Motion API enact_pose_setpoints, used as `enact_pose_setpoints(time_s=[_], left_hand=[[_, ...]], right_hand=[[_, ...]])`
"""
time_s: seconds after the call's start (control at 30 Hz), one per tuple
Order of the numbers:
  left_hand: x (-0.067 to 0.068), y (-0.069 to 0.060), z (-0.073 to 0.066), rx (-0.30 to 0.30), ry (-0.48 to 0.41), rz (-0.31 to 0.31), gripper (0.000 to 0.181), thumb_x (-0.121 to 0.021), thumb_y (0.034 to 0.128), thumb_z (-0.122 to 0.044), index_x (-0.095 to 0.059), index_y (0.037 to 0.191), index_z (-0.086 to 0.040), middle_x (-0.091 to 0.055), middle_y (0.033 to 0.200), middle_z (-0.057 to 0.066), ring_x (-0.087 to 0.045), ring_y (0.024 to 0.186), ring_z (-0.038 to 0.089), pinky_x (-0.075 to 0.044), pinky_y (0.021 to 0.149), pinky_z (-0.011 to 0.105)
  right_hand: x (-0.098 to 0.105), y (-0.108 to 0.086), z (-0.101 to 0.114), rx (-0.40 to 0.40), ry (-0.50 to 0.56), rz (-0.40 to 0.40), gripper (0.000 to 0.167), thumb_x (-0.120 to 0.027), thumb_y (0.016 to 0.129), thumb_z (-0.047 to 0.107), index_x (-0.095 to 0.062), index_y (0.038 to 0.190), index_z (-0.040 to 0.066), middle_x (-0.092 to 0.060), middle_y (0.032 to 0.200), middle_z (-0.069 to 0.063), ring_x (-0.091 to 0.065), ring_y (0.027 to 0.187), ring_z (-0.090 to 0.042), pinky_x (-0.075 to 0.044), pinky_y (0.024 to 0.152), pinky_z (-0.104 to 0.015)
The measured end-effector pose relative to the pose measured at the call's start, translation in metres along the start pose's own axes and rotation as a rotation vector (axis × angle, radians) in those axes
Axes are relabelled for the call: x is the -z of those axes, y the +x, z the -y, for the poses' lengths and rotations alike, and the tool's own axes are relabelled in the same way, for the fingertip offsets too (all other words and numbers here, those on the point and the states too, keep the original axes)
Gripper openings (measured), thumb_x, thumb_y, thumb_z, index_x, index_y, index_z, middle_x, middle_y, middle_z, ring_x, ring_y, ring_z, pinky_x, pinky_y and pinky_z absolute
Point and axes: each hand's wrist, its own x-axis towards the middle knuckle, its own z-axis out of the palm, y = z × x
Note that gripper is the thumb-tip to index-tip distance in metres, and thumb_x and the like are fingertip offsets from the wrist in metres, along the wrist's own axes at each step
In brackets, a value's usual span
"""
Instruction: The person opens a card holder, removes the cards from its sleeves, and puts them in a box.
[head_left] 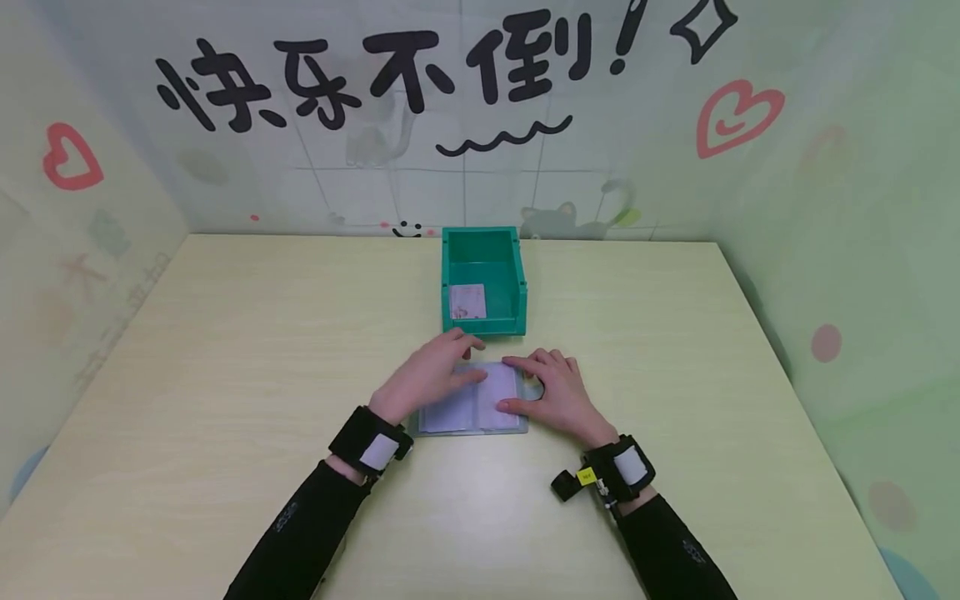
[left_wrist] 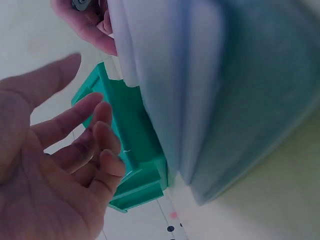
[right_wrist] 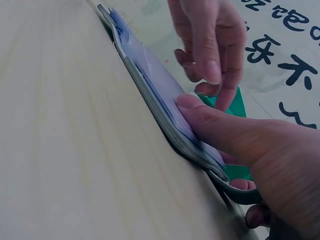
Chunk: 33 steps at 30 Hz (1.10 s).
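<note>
A small open booklet point(head_left: 457, 417) with pale lilac pages and a translucent grey-green cover lies on the table. My right hand point(head_left: 558, 396) grips its right side; in the right wrist view the thumb point(right_wrist: 215, 120) presses on the pages and fingers curl round the cover's edge. My left hand point(head_left: 427, 379) hovers over the booklet's left part, its fingers loosely bent and holding nothing. In the left wrist view the pages point(left_wrist: 160, 75) stand close beside that hand's fingertips point(left_wrist: 112, 162). Just beyond the hands stands a green bin point(head_left: 521, 292) with a small pinkish card point(head_left: 468, 302) inside.
A pale wooden table point(head_left: 225, 375) spreads around the booklet. Printed fabric walls with black writing point(head_left: 408, 71) and red hearts enclose the back and sides. Each wrist wears a black band; the right one carries a small black block point(head_left: 566, 485) that sticks out.
</note>
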Motion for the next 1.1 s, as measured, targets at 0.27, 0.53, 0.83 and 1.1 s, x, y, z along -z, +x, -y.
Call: enact_pose_setpoints(time_s=[0.27,0.53,0.83,1.1], left_hand=[[-0.015,-0.017,0.01,0.045,-0.092,0.097,0.084,-0.082,0.084,-0.038,-0.043,0.151,-0.005,-0.046,0.143,0.016,-0.049,0.125,0.031,-0.046,0.108,0.051],[-0.019,-0.018,0.01,0.016,-0.069,0.095,0.083,-0.083,0.0818,-0.039,-0.045,0.149,-0.008,-0.047,0.128,0.012,-0.047,0.113,0.026,-0.047,0.092,0.042],[-0.021,-0.019,0.014,-0.007,-0.092,0.067,0.081,-0.084,0.0815,-0.038,-0.047,0.147,-0.009,-0.048,0.127,0.012,-0.047,0.113,0.026,-0.045,0.093,0.042],[-0.023,-0.017,0.019,-0.013,-0.145,0.055,0.079,-0.086,0.0798,-0.034,-0.049,0.145,-0.01,-0.05,0.128,0.013,-0.047,0.116,0.028,-0.043,0.096,0.044]], right_hand=[[0.0,0.001,0.0,-0.011,-0.002,0.02,0.066,-0.084,0.078,0.045,-0.063,0.136,0.021,-0.053,0.094,0.0,-0.042,0.098,-0.021,-0.026,0.087,-0.039],[0.001,0.001,0.0,-0.019,0.006,0.027,0.066,-0.084,0.078,0.044,-0.063,0.136,0.021,-0.054,0.095,-0.001,-0.042,0.097,-0.02,-0.026,0.088,-0.04],[0.002,0.005,0.004,-0.031,0.018,0.021,0.056,-0.08,0.084,0.042,-0.065,0.133,0.02,-0.056,0.098,-0.003,-0.045,0.1,-0.023,-0.026,0.087,-0.04],[0.002,0.013,0.01,-0.109,0.129,-0.027,0.034,-0.079,0.087,0.032,-0.07,0.114,0.013,-0.058,0.097,-0.007,-0.052,0.098,-0.025,-0.024,0.087,-0.041]])
